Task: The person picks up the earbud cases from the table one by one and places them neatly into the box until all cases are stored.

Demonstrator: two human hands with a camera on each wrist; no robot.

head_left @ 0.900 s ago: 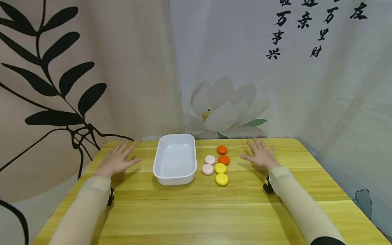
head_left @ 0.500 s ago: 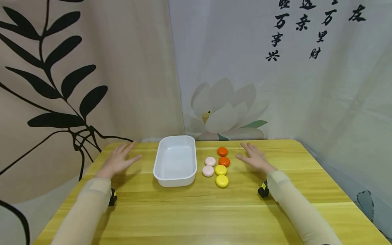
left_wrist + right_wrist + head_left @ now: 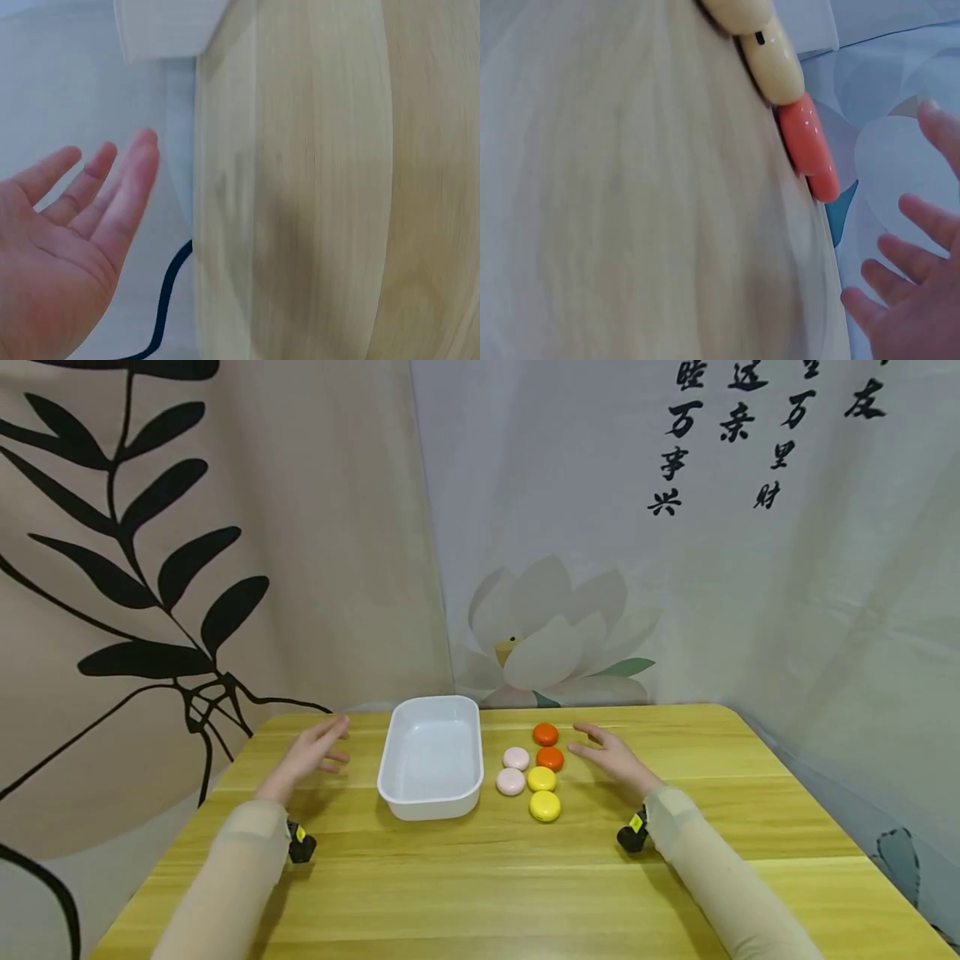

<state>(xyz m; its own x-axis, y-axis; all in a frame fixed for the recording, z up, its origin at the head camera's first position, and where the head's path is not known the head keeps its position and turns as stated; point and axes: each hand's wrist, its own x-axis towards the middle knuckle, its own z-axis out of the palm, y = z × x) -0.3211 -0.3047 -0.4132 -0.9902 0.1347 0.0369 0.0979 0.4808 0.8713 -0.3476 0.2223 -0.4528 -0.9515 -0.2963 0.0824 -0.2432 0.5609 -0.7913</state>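
Observation:
My left hand (image 3: 309, 756) hovers left of a white rectangular tub (image 3: 431, 811), palm turned inward, fingers mostly straight and holding nothing. Right of the tub lie glossy rounded discs: two orange discs (image 3: 550, 758), two yellow discs (image 3: 544, 806) and two pale pink discs (image 3: 511, 782). Just right of the orange pair is my right hand (image 3: 617, 760), nothing in it, fingers spread and apart from the discs. The right wrist view shows that hand (image 3: 919, 292) with loosely extended fingers. In the left wrist view, a corner of the tub (image 3: 166, 28) shows above the hand (image 3: 67, 247).
The wooden table (image 3: 450, 893) reaches back to a fabric curtain (image 3: 345, 543) printed with leaves, a lotus and dark characters. A small black wrist camera (image 3: 302, 843) sits on the left wrist, another camera (image 3: 633, 833) on the right.
The right hand has moved left toward the orange discs. The left hand has turned its palm inward and shifted slightly right. Tub and discs stay in place on the table; the head view has tilted slightly.

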